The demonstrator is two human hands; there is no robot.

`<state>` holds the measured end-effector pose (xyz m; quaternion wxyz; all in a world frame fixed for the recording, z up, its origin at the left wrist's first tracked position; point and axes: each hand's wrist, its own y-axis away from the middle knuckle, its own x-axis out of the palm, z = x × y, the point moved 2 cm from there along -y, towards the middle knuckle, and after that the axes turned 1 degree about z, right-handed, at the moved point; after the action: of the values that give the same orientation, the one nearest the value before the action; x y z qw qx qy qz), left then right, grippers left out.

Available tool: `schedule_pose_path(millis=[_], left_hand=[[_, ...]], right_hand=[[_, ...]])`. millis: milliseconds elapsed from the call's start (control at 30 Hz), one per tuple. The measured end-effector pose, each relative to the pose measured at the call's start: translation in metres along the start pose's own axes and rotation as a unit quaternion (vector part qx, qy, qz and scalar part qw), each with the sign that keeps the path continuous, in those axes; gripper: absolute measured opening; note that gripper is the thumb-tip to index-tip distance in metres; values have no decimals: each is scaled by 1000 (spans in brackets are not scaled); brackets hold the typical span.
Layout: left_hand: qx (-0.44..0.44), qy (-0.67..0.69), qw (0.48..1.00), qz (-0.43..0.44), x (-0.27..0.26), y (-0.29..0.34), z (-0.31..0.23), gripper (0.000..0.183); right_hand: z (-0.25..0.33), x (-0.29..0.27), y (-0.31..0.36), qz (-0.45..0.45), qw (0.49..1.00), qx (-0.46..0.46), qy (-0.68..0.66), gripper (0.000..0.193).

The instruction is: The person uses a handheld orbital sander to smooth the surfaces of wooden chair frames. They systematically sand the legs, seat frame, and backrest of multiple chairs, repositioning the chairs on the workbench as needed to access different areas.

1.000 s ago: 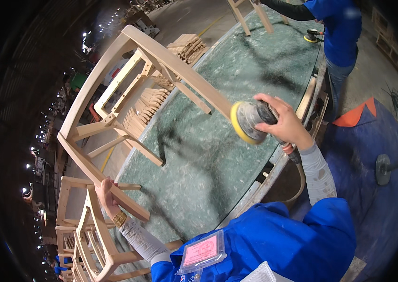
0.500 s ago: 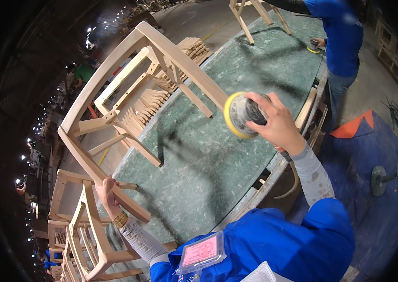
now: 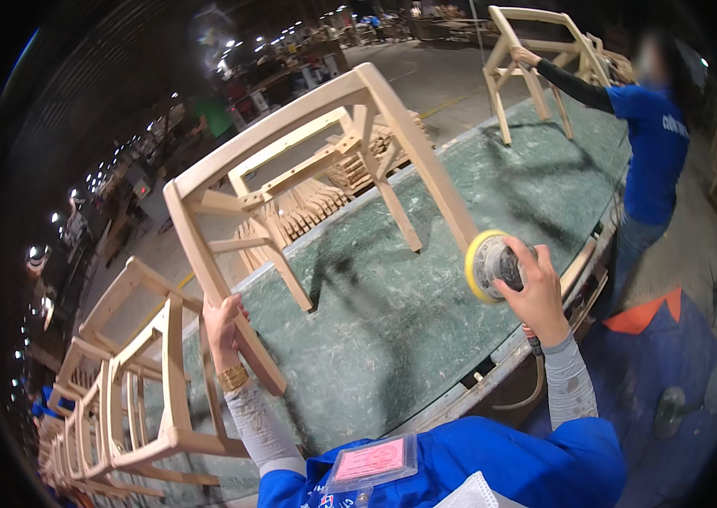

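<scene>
A bare wooden chair frame [image 3: 270,127] stands on the green-topped table [image 3: 375,339] in front of me. My left hand [image 3: 223,332] is closed around its near left leg, close to the lower end. In my right hand [image 3: 536,292] is a round sander [image 3: 498,267] with a black top and a yellow pad. The pad is against, or very close to, the lower part of the frame's right leg [image 3: 435,173]; I cannot tell whether it touches. A hose [image 3: 536,372] runs down from the sander below my right wrist.
Several more chair frames [image 3: 168,372] stand in a row at the left. Stacked wooden parts [image 3: 299,207] lie beyond the table's far edge. At the far right a co-worker [image 3: 655,152] holds another chair frame [image 3: 536,46]. An orange-and-blue sheet [image 3: 646,313] covers floor at the right.
My view has tilted up, so the chair and table sit lower and further right. The sander stays near the right leg's lower end. The co-worker's arm now shows on the other chair frame.
</scene>
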<state>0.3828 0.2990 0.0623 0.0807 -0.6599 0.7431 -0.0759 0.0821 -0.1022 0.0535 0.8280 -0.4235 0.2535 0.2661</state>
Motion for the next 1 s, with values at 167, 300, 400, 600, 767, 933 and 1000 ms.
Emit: schedule_pose_path(millis=[167, 300, 400, 600, 767, 933, 1000], left_hand=[[-23, 71, 995, 64, -1, 8, 16, 35], [-16, 197, 971, 134, 9, 47, 43, 33], [-16, 221, 967, 127, 3, 55, 47, 29], [-17, 208, 971, 117, -1, 72, 57, 33], [-67, 251, 962, 79, -2, 85, 67, 39], [-106, 372, 914, 125, 31, 104, 58, 45], [-71, 395, 906, 137, 35, 106, 52, 40]], right_hand=[[-3, 4, -24, -46, 998, -28, -13, 68], [-11, -18, 19, 34, 995, 7, -91, 64], [15, -18, 35, 30, 996, 26, -85, 64], [73, -16, 32, -1, 996, -5, -88, 64], [108, 10, 37, 22, 991, -44, -125, 67], [131, 32, 44, 59, 989, -49, -129, 70], [141, 38, 46, 65, 989, -60, -115, 70]])
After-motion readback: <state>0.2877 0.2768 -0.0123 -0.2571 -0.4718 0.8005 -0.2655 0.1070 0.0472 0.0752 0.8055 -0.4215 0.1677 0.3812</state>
